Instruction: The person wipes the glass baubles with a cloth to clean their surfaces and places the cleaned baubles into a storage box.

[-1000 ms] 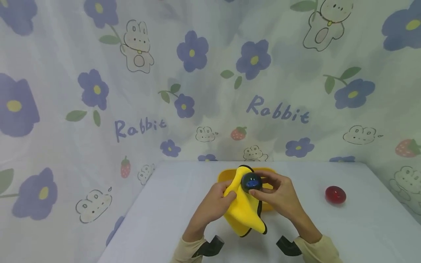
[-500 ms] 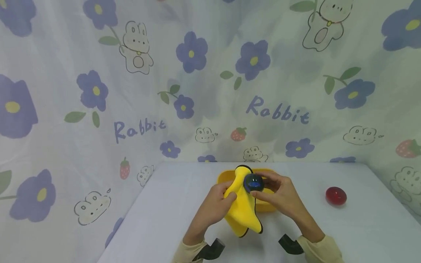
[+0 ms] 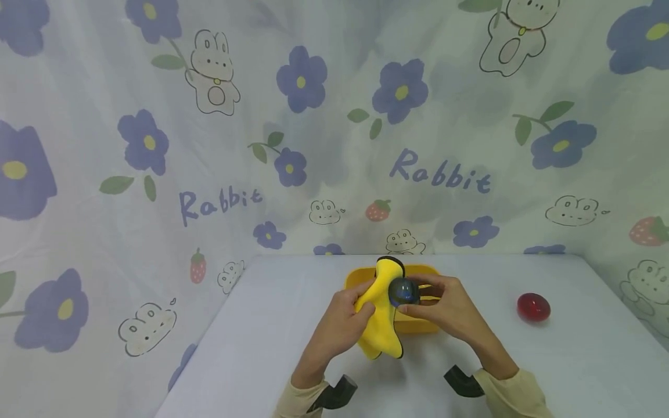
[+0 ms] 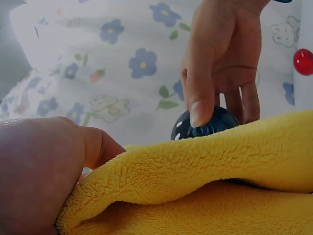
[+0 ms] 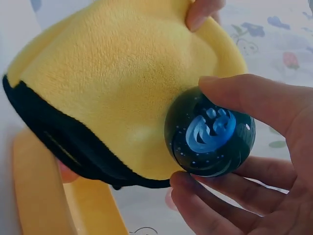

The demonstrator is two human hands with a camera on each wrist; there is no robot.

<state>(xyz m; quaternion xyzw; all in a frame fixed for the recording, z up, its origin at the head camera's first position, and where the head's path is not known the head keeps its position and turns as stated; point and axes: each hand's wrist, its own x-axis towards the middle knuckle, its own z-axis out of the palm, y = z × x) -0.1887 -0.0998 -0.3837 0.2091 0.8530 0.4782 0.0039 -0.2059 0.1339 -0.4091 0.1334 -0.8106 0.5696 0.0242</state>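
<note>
Rabbit-print backdrop, white tabletop, plus a yellow cloth and a dark ball

Pale fabric all along the back, covered in blue-purple flowers, doodled bunnies, little strawberries and the word "Rabbit" twice. Going by the head view from here, with the dark ball as the middle of the clock.

So, dead centre: the dark ball, super glossy, with a pale blue swirl and tiny dots (best seen from the right wrist). Held up above the tabletop, right up against the cloth.

Off at 8 o'clock, the left hand, clamped on the cloth with a bent thumb across the front. Between 3 and 4 o'clock, the right hand, wrapped round the ball with thumb on one side and fingers on the other. Well within reach of each other, but not touching.

Cloth bunched and drooping from about 11 down to 7 o'clock. Fuzzy yellow, with black trim along the edge.

Behind all that, a yellow box, mostly blocked, peeking out around 10, 1 and 5 o'clock. Can't tell much about the inside.

Well apart at 3 o'clock, a shiny red ball on the tabletop. Closest to the camera, beige sleeves at 5 and 7 o'clock, with a stubby black piece at each cuff.
</note>
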